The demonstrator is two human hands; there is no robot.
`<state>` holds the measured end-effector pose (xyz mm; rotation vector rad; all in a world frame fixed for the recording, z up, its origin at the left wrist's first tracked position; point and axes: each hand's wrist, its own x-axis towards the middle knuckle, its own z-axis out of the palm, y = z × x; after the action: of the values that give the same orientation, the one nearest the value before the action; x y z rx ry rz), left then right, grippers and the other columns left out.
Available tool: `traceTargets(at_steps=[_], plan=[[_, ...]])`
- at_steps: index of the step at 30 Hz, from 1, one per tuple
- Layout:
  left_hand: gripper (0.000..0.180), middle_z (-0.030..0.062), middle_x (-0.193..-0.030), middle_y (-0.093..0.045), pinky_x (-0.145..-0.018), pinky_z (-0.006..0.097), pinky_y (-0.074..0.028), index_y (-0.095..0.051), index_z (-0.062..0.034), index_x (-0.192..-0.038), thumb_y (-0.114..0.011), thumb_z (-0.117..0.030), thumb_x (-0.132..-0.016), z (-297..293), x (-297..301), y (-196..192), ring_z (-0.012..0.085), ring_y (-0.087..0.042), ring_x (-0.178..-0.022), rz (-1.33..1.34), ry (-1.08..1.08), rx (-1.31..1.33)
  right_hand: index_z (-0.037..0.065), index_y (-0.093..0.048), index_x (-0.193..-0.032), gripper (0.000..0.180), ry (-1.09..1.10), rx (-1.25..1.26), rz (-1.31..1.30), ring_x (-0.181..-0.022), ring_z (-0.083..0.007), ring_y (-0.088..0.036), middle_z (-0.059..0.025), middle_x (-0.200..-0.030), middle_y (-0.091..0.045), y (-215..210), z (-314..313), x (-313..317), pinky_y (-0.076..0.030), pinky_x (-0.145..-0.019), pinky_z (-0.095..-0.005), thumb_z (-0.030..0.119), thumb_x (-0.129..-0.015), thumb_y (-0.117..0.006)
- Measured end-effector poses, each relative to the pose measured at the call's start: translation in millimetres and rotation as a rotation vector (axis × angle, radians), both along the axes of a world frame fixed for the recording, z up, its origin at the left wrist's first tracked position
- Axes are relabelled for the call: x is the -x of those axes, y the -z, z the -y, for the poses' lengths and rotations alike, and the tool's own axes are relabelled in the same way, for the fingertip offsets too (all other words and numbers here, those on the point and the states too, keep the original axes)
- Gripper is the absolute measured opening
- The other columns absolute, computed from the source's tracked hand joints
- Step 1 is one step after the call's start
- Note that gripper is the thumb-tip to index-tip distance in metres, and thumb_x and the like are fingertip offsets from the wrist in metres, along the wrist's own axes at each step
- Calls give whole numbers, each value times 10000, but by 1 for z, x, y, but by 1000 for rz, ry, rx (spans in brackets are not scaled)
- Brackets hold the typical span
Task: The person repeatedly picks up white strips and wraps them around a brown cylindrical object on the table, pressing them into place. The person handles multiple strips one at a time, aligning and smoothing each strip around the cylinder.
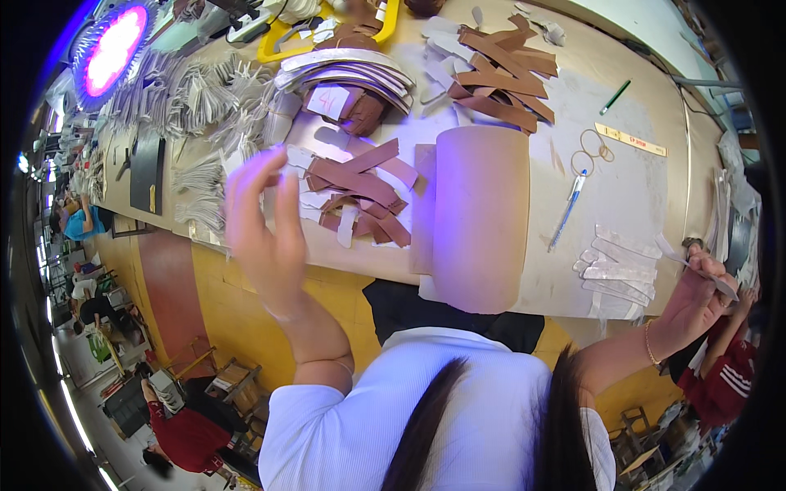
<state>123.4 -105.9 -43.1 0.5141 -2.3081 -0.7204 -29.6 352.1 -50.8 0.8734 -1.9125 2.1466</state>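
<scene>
With left hand (272,237) spread near brown strips (360,183), holding pale strip (724,287) in right hand (696,293). Pinched mid-length, probably for steadiness.

The smooth, tan, cylindrical block (481,217) at the near edge of the surface (602,49) hides most of the flat brown board (422,209) beneath. The left hand (270,225) covers a stretch of that edge; whether it grips anything is unclear. The right hand (700,286) hides the middle of a thin pale strip (670,249). Toward the far edge, a yellow plastic tray (390,23) is cut off by the picture's top
</scene>
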Motion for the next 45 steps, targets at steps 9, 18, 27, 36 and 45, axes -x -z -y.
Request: traceTargets(at_steps=[9, 18, 27, 36, 45], plan=[[378, 213, -941, -612, -786, 398, -469, -635, 17, -1079, -716, -180, -767, 75, 39, 87, 346, -603, -885, 592, -119, -17, 30, -471, -1052, 143, 98, -66, -6, -934, -272, -589, -201, -1018, -625, 0, 41, -8, -452, -885, -414, 59, -929, -538], [386, 167, -844, -648, -715, 382, -486, -619, 34, -991, -774, -136, -681, 114, 63, 127, 295, -635, -769, 728, -65, -191, 37, -464, -1056, 157, 153, -109, 43, -952, -268, -586, -207, -1023, -621, 3, 43, -14, -485, -819, -394, 25, -918, -537], [371, 127, -702, -643, -607, 343, -478, -638, 15, -1008, -764, -115, -684, 114, 58, 138, 230, -623, -629, 573, 30, -234, 36, -469, -1019, 135, 134, -99, 20, -894, -256, -595, -208, -1015, -626, 2, 56, -11, -490, -823, -386, 36, -914, -555], [151, 54, -669, -636, -500, 217, -419, -612, 7, -818, -716, -92, -774, 72, 40, 63, 77, -577, -571, 555, 19, -526, 40, -467, -1006, 134, 221, -121, 38, -859, -237, -607, -204, -997, -636, 0, 49, -21, -506, -799, -364, 18, -910, -557], [130, 175, -928, -667, -608, 262, -510, -621, -9, -829, -728, -57, -774, -43, 27, -41, 184, -651, -721, -248, 368, -618, 52, -464, -998, 159, 175, -111, 22, -857, -234, -618, -197, -986, -637, -1, 63, -21, -507, -792, -343, -25, -896, -559]])
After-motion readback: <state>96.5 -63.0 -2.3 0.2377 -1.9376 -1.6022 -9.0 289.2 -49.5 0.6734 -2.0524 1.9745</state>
